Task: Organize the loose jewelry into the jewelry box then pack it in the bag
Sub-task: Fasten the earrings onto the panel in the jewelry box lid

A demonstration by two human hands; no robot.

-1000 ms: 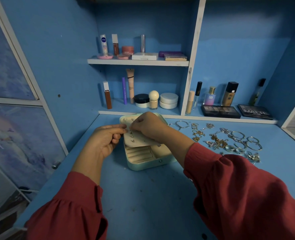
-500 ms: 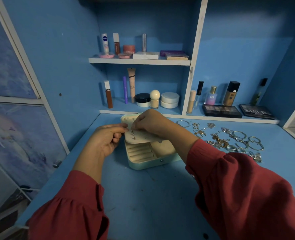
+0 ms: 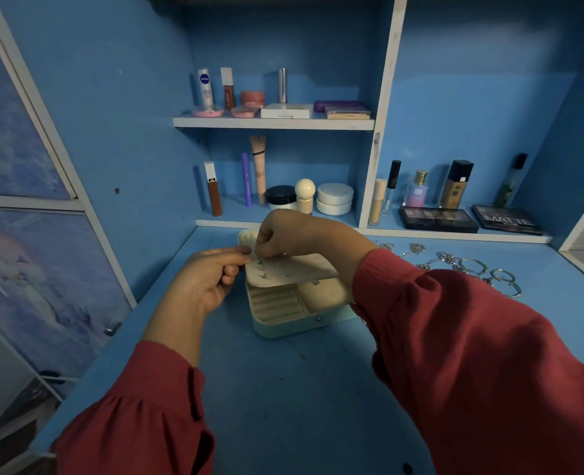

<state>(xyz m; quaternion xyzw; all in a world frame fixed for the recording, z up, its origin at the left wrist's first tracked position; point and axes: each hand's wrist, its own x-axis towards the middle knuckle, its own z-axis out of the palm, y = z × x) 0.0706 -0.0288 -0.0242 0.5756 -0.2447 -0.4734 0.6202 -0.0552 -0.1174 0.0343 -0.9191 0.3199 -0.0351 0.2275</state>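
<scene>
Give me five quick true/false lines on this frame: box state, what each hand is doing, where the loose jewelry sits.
1. The jewelry box is open, with its ring rolls showing. True.
2. The left hand holds the edge of the earring panel above the box. True.
3. The right hand rests flat on the desk, away from the box. False: its fingertips are bunched over the panel's left end, by the studs; whether they pinch a stud cannot be told.
4. The loose jewelry lies on the desk to the left of the box. False: it lies to the right.
5. All jewelry is already packed in the box. False: bangles and chains remain out on the desk.
</scene>
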